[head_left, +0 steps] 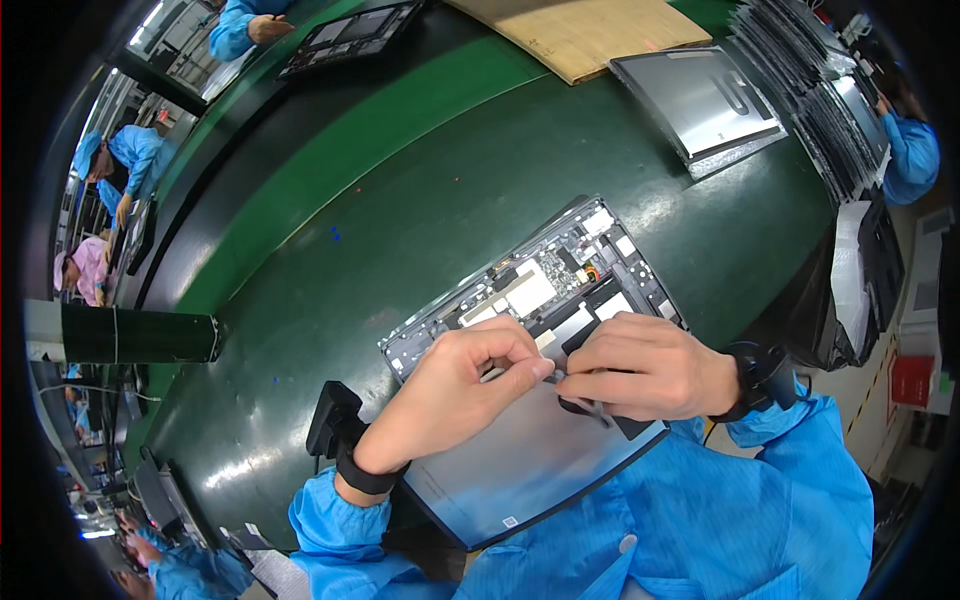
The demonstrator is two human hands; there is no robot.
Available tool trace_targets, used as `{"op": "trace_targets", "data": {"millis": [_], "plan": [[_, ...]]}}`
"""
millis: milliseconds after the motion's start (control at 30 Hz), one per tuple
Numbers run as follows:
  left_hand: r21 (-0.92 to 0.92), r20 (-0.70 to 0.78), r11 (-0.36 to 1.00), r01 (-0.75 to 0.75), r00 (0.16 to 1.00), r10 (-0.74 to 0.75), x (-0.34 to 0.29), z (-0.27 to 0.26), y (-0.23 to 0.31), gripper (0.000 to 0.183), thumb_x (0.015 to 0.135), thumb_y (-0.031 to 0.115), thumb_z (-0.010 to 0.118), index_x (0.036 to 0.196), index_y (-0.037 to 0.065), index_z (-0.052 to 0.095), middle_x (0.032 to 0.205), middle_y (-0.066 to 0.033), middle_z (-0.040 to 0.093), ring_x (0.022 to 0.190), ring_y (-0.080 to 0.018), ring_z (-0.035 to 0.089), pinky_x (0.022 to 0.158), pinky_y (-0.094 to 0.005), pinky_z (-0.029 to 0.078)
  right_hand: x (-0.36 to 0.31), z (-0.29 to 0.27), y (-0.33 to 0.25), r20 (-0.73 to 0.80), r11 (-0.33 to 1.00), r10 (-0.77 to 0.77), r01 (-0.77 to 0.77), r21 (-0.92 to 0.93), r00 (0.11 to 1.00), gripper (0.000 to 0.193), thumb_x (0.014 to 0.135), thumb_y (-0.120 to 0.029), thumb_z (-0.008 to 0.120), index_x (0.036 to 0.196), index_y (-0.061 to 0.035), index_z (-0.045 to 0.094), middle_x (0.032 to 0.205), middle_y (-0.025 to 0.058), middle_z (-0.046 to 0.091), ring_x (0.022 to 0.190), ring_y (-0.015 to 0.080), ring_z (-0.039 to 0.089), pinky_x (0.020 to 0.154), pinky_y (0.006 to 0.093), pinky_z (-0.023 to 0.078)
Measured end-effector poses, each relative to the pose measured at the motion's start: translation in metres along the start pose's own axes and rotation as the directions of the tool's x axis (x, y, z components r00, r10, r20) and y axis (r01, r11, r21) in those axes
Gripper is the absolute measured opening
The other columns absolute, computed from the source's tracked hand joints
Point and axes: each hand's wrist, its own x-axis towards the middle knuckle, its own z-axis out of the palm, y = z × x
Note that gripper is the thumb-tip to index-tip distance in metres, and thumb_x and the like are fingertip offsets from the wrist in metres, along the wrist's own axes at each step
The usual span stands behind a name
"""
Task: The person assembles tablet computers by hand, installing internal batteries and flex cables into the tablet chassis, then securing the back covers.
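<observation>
On the person's side of the opened laptop base (540, 290), nearest the blue coat (700, 505), lies a grey sheet-like panel (500, 470); its join with the base is covered by the hands. Over the base's near edge, the left hand (470, 375) has thumb and forefinger meeting at the tips (whether anything is caught between them, I cannot tell). Just beside it, over the same edge, the right hand (650, 368) has its fingers bunched together, apparently clamped on a thin grey strip (600, 412) that shows below them.

The base itself lies on the green table (300, 330), tilted in plan, its inside facing up. The work looks partway along: the circuit board (560, 270) and a small orange-red coil (592, 273) sit in place, and most of the interior is bare to view. No cover lies over the board, so closing up seems not yet done; how much is left at the near edge is hidden by the fingers.

Beyond the base to the right lie a silvery plate (700, 95) and a stack of dark panels (790, 50); straight beyond, brown cardboard (590, 35). Farther off to the left, another opened device (350, 38) rests near a co-worker's hand (268, 28).
</observation>
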Motion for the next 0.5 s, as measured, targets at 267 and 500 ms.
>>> {"op": "trace_targets", "data": {"millis": [267,500], "plan": [[0.787,-0.262,0.601,-0.141,0.806,0.531,-0.033,-0.001,-0.024,0.018,0.079,-0.001,0.077,0.095,0.000,0.071,0.113,-0.0140,0.065,0.110,-0.0353,0.060,0.091,-0.0413,0.048,0.007,0.047,-0.010,-0.242,0.970,0.223,-0.239,-0.040,0.944,0.035,0.062,0.012,0.077,0.095,0.0002,0.069,0.090,0.0101,0.068,0.073,0.0251,0.066,0.062,0.0329,0.055],[0.741,-0.245,0.639,-0.206,0.803,0.543,-0.006,-0.013,-0.022,0.019,0.079,0.005,0.080,0.096,0.004,0.070,0.109,-0.0102,0.063,0.102,-0.0312,0.058,0.091,-0.0429,0.045,0.016,0.066,-0.022,-0.256,0.957,0.272,-0.288,-0.026,0.928,0.025,0.070,0.003,0.075,0.094,0.0026,0.065,0.088,0.0108,0.063,0.077,0.0261,0.063,0.068,0.0345,0.055]]}}
